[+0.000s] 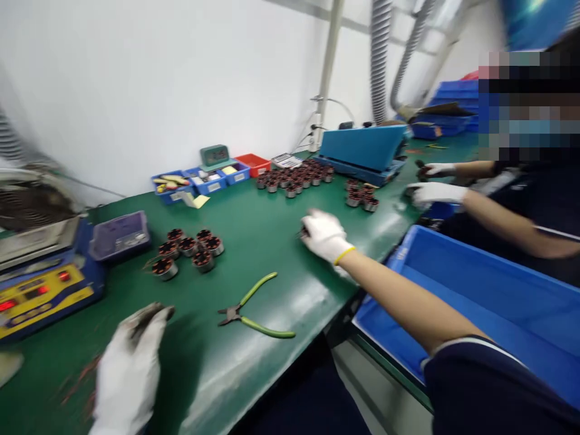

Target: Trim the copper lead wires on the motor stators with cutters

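My left hand (129, 368), in a white glove with soiled fingertips, hovers over the near left of the green bench. Its fingers are loosely bent and slightly apart, with nothing visible between them. My right hand (325, 237), gloved and blurred, reaches across the bench. Its fingers close round a small dark motor stator (304, 232), mostly hidden by the glove. Between my hands lie green-handled side cutters (233, 313), jaws open and pointing left. Beyond my left hand stands a loose group of several copper-wound stators (203, 260).
A larger cluster of stators (294, 179) stands near the wall, beside small blue parts bins (212, 184) and a red bin (254, 164). A yellow-and-blue device (49, 296) sits left. A blue crate (480, 290) is at right, near a co-worker's gloved hands (437, 193).
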The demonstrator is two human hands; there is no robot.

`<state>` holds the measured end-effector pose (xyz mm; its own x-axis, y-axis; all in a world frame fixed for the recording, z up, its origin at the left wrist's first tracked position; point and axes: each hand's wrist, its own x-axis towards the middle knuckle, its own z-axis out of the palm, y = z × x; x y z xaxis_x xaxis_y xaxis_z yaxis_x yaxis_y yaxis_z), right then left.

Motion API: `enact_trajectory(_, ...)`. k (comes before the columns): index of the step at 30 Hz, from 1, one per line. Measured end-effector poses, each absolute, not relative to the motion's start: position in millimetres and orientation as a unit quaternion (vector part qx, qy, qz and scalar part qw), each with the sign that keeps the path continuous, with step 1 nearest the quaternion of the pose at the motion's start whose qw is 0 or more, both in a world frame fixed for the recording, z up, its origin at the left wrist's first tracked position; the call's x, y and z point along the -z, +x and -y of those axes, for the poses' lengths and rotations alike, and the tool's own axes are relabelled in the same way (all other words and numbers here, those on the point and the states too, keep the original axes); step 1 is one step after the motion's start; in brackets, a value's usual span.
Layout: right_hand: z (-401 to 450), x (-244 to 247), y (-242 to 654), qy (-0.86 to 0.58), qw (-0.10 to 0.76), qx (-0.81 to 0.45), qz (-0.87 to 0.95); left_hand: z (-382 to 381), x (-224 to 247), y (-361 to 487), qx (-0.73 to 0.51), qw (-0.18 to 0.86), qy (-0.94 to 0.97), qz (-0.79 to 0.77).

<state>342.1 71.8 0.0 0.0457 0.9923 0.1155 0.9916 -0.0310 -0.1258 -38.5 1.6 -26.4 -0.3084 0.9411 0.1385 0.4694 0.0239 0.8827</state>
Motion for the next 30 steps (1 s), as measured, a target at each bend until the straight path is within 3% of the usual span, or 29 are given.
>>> enact_trajectory(9, -139.7, 56.4, 377.9, -0.781, 0.149, 0.028, 0.606, -5.6, 23.1, -17.6, -0.511, 0.349, 0.416, -0.666)
enact_trajectory(21, -238.6, 46.9, 438.7, -0.874, 0.220, 0.061, 0.428, -5.1, 26.4, -13.3, -0.434, 0.339, 0.396, -0.735)
enact_trajectory(30, -257.0, 38.7, 480.2, -0.823, 0.145, 0.042, 0.547, -13.0, 36.5, -7.3, -0.359, 0.353, 0.447, -0.739)
